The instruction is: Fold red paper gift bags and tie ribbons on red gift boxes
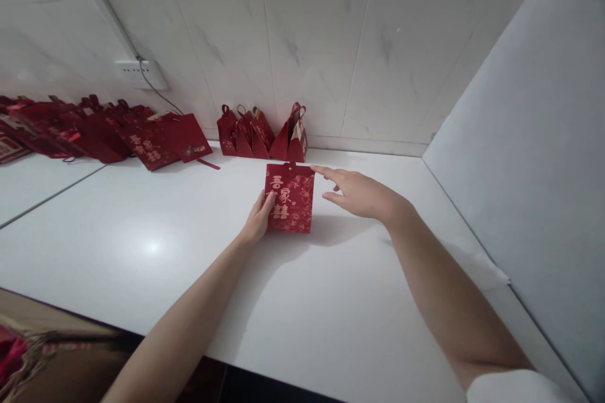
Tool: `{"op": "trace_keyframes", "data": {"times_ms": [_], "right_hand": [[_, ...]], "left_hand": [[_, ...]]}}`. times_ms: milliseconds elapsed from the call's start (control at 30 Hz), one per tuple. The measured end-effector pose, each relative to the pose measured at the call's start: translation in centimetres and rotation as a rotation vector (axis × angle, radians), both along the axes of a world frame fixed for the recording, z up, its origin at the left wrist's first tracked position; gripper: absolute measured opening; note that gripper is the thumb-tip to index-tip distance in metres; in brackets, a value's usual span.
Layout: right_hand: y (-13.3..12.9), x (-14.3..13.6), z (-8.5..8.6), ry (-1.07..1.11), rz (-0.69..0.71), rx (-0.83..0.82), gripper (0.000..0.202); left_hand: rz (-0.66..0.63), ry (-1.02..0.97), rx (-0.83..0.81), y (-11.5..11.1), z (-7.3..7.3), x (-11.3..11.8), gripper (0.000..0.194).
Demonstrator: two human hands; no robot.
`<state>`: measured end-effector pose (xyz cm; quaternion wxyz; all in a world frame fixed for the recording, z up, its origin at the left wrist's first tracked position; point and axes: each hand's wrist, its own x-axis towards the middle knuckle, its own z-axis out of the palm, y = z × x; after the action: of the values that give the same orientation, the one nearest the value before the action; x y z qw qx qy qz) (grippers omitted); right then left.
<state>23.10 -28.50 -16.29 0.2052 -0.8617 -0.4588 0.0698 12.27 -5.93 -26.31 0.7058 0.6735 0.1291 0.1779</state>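
A red paper gift bag (297,201) with gold lettering and a flower pattern stands upright over the white table. My left hand (259,217) grips its left edge, the thumb across the front. A flap with a small gold stud folds over the top. My right hand (357,192) is at the upper right corner, its index finger stretched out to touch or nearly touch the flap's end. The other fingers of that hand are apart and hold nothing. The back of the bag is hidden.
Several small red gift boxes (258,135) with loop handles stand against the tiled wall. Many red bags (94,128) lie heaped at the left, below a power strip (140,74) with a cable. A pale panel (534,138) rises on the right. An open carton (61,352) sits below the table edge.
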Motion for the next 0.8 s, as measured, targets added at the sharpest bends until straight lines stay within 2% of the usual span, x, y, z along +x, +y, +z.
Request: {"op": "trace_keyframes", "data": {"times_ms": [167, 267, 367, 433, 533, 667, 733, 800], "right_hand": [[0.3, 0.3, -0.3, 0.049, -0.039, -0.083, 0.067], [0.7, 0.3, -0.2, -0.006, -0.03, 0.062, 0.055], [1.2, 0.3, -0.3, -0.051, -0.096, 0.219, 0.041], [1.7, 0.5, -0.8, -0.007, -0.153, 0.258, 0.036], [2.7, 1.0, -2.2, 0.168, -0.189, 0.334, 0.032], [4.8, 1.4, -4.9, 0.489, -0.142, 0.645, 0.026], [6.1, 1.1, -6.2, 0.678, -0.096, 0.84, 0.026], [7.2, 0.6, -7.4, 0.774, -0.095, 1.016, 0.027]], "left_hand": [[0.01, 0.035, -0.017, -0.2, 0.5, -0.1, 0.056], [0.016, 0.049, -0.034, -0.3, 0.5, -0.1, 0.056], [0.001, 0.039, -0.002, -0.3, 0.3, -0.2, 0.054], [-0.017, 0.023, 0.045, -0.4, 0.1, -0.3, 0.052], [-0.035, -0.003, 0.171, -0.7, -0.1, -0.6, 0.051], [-0.013, 0.0, 0.357, -0.9, -0.1, -0.9, 0.05], [0.007, 0.017, 0.39, -0.9, -0.1, -1.0, 0.049], [0.015, 0.027, 0.37, -0.8, -0.2, -0.9, 0.049]]}}
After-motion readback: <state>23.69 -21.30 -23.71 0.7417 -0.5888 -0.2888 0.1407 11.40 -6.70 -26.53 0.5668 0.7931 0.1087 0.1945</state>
